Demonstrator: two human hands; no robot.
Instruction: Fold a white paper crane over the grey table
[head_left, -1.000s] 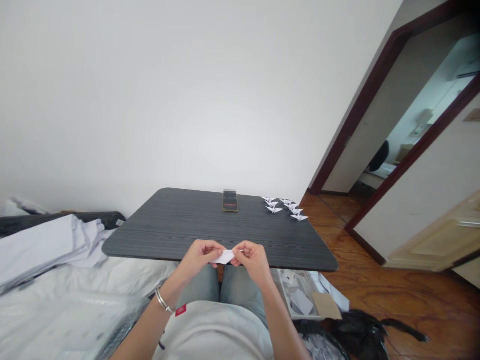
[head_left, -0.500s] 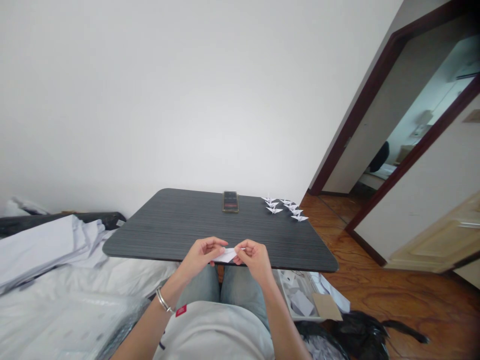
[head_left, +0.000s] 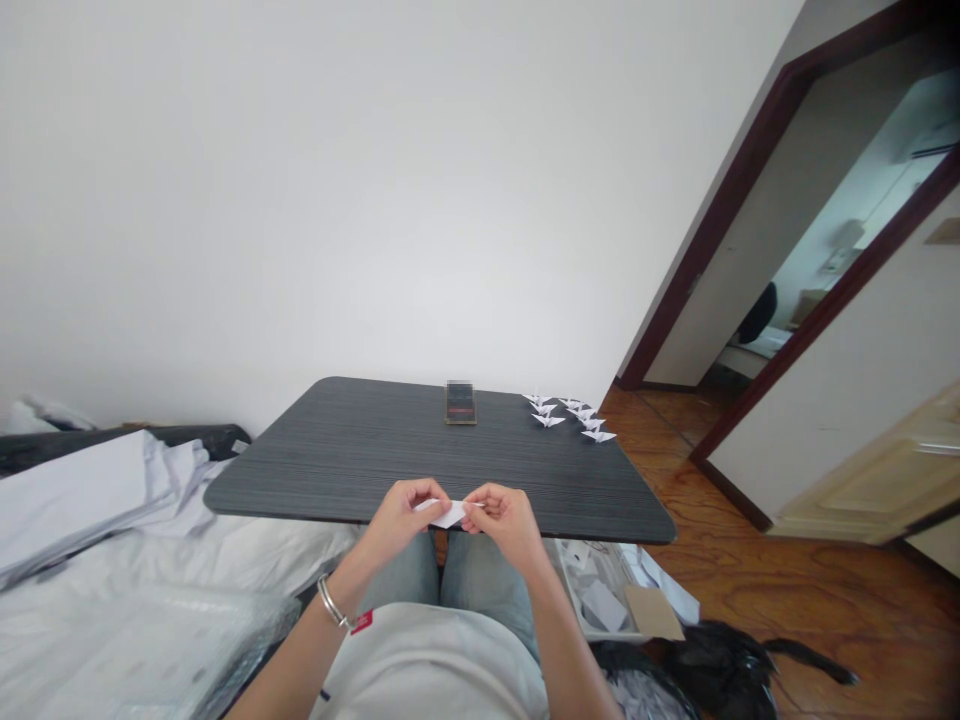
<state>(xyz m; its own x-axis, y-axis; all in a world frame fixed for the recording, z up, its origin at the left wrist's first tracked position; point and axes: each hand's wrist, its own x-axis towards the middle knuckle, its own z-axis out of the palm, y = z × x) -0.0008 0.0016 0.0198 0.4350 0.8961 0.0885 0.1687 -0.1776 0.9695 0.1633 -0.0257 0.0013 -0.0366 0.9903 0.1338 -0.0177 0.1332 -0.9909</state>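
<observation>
A small folded piece of white paper (head_left: 448,515) is held between my two hands at the front edge of the dark table (head_left: 360,440). My left hand (head_left: 409,512) pinches its left end between thumb and fingers. At the right end, my right hand (head_left: 499,512) grips the paper with thumb and index finger, the other fingers curled behind. The fingers partly cover both ends, so the exact fold cannot be made out. Several white paper cranes (head_left: 548,421) stand in two rows on the table's far right part.
A phone (head_left: 460,403) lies at the table's back edge by the wall. Right of my legs, a white bin (head_left: 600,600) holds paper scraps, with black bags (head_left: 720,670) on the wooden floor. Paper sheets (head_left: 82,500) and bubble wrap (head_left: 172,650) lie on the left.
My left hand has closed its fingers onto the paper's left end; they were more spread before. My right hand has shifted slightly, and the paper sits a little lower.
</observation>
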